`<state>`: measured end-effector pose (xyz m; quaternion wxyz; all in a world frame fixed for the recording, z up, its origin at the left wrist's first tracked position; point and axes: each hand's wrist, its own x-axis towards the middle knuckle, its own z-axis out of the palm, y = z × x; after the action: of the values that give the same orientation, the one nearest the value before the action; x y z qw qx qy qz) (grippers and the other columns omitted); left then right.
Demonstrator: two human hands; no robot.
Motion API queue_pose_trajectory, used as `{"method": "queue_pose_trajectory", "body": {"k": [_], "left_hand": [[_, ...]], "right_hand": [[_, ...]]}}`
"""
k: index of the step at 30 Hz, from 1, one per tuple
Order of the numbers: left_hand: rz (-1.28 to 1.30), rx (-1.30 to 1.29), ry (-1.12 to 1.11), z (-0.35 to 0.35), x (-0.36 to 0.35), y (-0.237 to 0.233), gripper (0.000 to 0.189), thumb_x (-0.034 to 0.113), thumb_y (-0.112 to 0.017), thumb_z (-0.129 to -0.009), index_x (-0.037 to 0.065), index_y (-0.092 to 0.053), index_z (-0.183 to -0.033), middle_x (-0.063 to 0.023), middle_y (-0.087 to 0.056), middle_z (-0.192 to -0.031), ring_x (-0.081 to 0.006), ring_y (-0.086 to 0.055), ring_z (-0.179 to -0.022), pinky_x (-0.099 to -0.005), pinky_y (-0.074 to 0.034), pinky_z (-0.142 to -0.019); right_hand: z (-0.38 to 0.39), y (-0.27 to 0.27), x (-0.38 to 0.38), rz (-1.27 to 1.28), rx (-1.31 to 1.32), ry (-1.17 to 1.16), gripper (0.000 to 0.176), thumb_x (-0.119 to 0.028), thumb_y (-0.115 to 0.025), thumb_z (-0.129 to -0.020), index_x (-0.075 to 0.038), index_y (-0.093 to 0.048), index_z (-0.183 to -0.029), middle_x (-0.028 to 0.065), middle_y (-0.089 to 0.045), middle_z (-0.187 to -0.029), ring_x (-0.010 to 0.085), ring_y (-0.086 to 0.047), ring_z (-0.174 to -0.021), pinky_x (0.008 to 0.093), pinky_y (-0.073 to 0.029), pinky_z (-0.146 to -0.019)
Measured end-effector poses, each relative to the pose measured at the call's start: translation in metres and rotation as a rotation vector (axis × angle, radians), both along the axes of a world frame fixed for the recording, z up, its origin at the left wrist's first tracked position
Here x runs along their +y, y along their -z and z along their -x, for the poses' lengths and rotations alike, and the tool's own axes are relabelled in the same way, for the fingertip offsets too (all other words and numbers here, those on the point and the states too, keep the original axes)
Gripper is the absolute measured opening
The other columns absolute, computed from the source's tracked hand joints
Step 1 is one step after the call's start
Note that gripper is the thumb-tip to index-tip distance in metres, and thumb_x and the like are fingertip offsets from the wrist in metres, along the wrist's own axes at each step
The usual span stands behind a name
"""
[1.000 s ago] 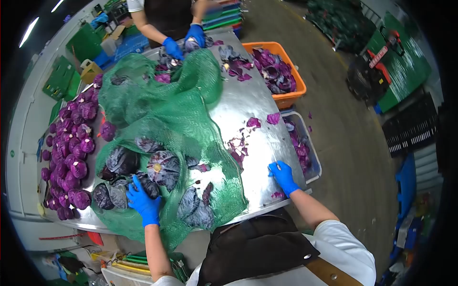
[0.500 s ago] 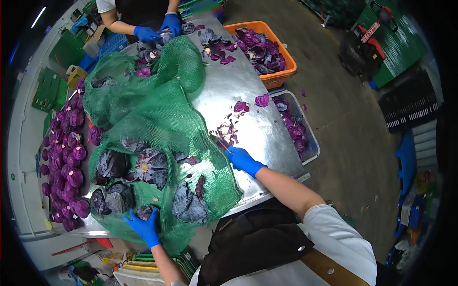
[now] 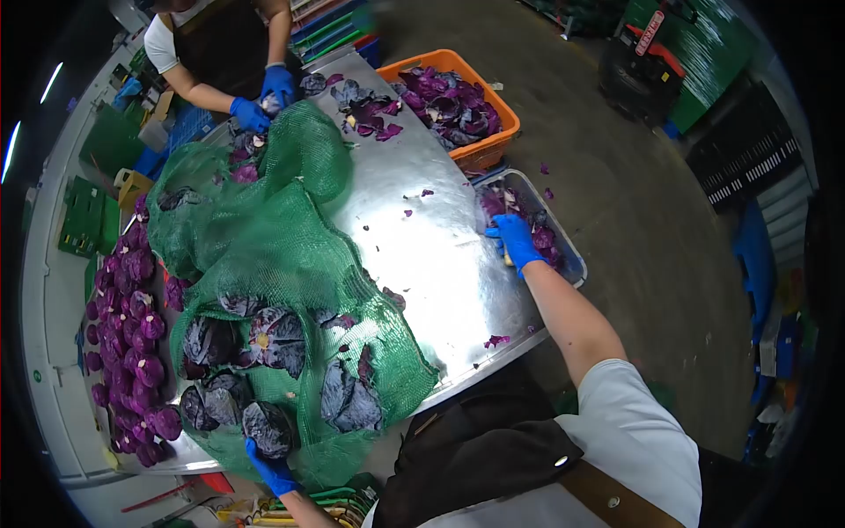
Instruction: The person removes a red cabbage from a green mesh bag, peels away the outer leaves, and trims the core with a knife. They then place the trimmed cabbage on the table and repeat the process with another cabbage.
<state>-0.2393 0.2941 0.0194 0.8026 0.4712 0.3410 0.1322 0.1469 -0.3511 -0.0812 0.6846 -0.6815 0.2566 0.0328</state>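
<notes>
At the counter's (image 3: pixel 422 246) near edge, the left hand (image 3: pixel 273 473) closes its grip under a dark cabbage (image 3: pixel 267 429) lying on the green net (image 3: pixel 282 229). Far right, the right hand (image 3: pixel 515 239) curls over the grey tub (image 3: pixel 570 246) of leaves; what its grip has, I cannot tell. By my judgement the counter's middle is mostly swept, with several heads left in the net.

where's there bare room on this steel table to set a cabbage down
The open patch is the bare steel table between the green net sack and the right edge, where the right hand reaches over the grey bin. Crowded: the net's cabbages, trimmed purple heads along the left, leaf scraps at the far end.
</notes>
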Motion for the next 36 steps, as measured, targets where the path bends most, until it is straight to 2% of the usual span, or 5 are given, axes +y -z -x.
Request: {"method": "queue_pose_trajectory", "body": {"k": [5, 10, 16, 20, 36], "left_hand": [[0.104, -0.235, 0.085, -0.062, -0.084, -0.043, 0.070, 0.035, -0.061, -0.085, 0.000, -0.043, -0.144, -0.0161, -0.048, -0.147, -0.0332, -0.047, -0.133, -0.0499, -0.036, -0.113], [-0.093, -0.328, 0.461, -0.188, -0.273, -0.143, 0.101, 0.040, -0.078, -0.066, 0.002, -0.036, -0.149, -0.0159, -0.044, -0.147, -0.0296, -0.048, -0.133, -0.0450, -0.039, -0.113], [-0.228, -0.327, 0.626, -0.239, -0.381, -0.088, 0.107, 0.015, -0.092, -0.058, 0.002, -0.035, -0.148, -0.0133, -0.048, -0.142, -0.0249, -0.052, -0.128, -0.0389, -0.042, -0.110], [-0.439, -0.197, 0.782, -0.247, -0.417, -0.031, 0.113, 0.017, -0.096, -0.056, 0.002, -0.033, -0.148, -0.0140, -0.047, -0.139, -0.0254, -0.050, -0.128, -0.0378, -0.041, -0.110], [-0.738, -0.194, 1.052, -0.260, -0.415, -0.024, 0.125, 0.026, -0.098, -0.046, 0.005, -0.031, -0.150, -0.0170, -0.035, -0.146, -0.0325, -0.036, -0.138, -0.0407, -0.031, -0.118]], "right_hand": [[0.057, -0.056, 0.002, 0.269, 0.042, -0.124, 0.027, -0.014, -0.069, -0.086, -0.003, -0.064, -0.110, 0.0061, -0.069, -0.086, 0.0129, -0.064, -0.070, 0.0271, -0.050, -0.062], [0.110, -0.103, 0.047, 0.052, -0.141, -0.368, 0.020, -0.009, -0.056, -0.094, -0.008, -0.062, -0.114, 0.0026, -0.066, -0.081, 0.0080, -0.058, -0.065, 0.0237, -0.045, -0.053], [0.138, -0.141, 0.017, 0.208, -0.101, -0.500, 0.027, -0.018, -0.057, -0.098, -0.011, -0.059, -0.124, 0.0021, -0.061, -0.074, 0.0089, -0.059, -0.065, 0.0275, -0.049, -0.062], [0.159, -0.094, -0.005, 0.323, -0.254, -0.497, 0.025, -0.024, -0.058, -0.097, -0.008, -0.057, -0.117, 0.0177, -0.066, -0.078, 0.0344, -0.066, -0.070, 0.0418, -0.050, -0.063], [0.142, -0.127, -0.012, 0.567, 0.047, -0.902, 0.022, -0.023, -0.052, -0.095, -0.001, -0.053, -0.098, 0.0265, -0.064, -0.080, 0.0441, -0.065, -0.075, 0.0527, -0.050, -0.066]]}}
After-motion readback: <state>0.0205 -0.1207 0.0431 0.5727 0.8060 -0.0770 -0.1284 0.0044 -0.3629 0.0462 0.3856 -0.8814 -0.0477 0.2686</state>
